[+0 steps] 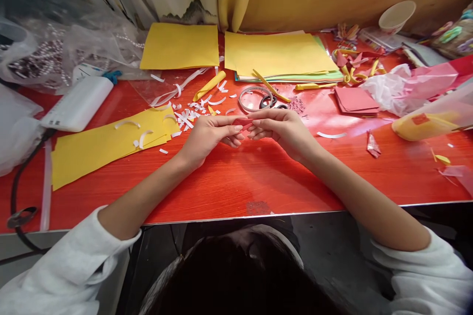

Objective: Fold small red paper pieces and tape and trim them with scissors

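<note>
Between my two hands is a small piece of red paper (243, 122), pinched by the fingertips of both and mostly covered by them. My left hand (213, 135) is closed on its left side, thumb on top. On the other side my right hand (281, 130) grips it with thumb and fingers. Just beyond the fingers lie a roll of tape (241, 101) and scissors (272, 102) with dark handles. A stack of red paper squares (356, 101) rests to the right of my right hand. White paper scraps (188, 117) are scattered beside my left hand.
Yellow sheets (181, 47) and a stack of coloured paper (277, 54) lie at the back. Yellow strips (99, 145) and a white power strip-like box (79, 103) are at left. A plastic cup (424, 123) lies tipped at right; a white paper cup (397, 17) stands behind.
</note>
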A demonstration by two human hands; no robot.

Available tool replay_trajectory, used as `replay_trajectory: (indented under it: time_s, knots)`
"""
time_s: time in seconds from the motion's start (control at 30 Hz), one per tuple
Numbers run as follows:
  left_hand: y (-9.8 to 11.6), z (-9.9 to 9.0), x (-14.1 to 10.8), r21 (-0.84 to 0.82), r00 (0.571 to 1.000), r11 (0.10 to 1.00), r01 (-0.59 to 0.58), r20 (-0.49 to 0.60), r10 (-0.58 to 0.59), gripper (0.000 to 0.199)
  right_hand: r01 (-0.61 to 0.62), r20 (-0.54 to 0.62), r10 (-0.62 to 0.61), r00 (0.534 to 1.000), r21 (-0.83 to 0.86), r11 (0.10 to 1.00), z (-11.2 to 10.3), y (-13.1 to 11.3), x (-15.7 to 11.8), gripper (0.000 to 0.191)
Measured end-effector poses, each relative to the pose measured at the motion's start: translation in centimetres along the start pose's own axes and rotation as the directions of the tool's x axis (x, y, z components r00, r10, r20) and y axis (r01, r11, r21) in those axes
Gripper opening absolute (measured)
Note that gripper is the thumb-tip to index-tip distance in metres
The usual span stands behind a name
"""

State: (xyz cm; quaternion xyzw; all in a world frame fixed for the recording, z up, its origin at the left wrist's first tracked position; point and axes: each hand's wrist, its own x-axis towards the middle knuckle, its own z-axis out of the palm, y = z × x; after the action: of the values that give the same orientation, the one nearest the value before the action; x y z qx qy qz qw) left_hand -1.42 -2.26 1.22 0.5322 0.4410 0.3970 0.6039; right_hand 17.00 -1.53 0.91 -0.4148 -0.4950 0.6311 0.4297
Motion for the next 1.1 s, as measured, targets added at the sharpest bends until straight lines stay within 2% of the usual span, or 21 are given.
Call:
replay_trajectory:
  time_s: [0.23,0.4,0.63,0.77,0.93,1.1]
  knots:
    - [-0.13,-0.07,0.14,-0.053,0.999,0.997,0.047,0.008,-0.047,0.025,-0.040,-0.039,0.040,0.998,0.020,0.999,0.03,-0.18,-0.04,0.009]
    - [0.12,-0.03,0.19,0.028,0.998,0.999,0.032,0.056,-0.034,0.025,-0.046,-0.005,0.045,0.999,-0.010,0.999,0.19,-0.22,-0.22,0.008]
    - [-0.11,-0.04,0.09,-0.006,0.998,0.998,0.062,0.009,-0.062,0.022,-0.029,0.076,0.029,0.997,-0.002,1.000,0.07,-0.06,-0.24,0.008]
    - [-0.19,-0.32,0.28,-0.023,0.996,0.996,0.089,0.024,-0.089,0.025,-0.052,0.059,0.051,0.997,0.022,0.998,0.03,-0.11,-0.25,0.011]
    - [-0.25,-0.25,0.34,-0.062,0.992,0.996,0.063,0.115,-0.056,0.033,-0.092,-0.005,0.093,0.996,0.086,0.992,-0.12,0.01,-0.12,0.011]
    - [-0.83,-0.06,0.30,-0.078,0.998,0.997,0.027,0.055,-0.022,0.028,-0.162,0.018,0.161,0.987,0.143,0.976,-0.40,0.10,0.12,0.014]
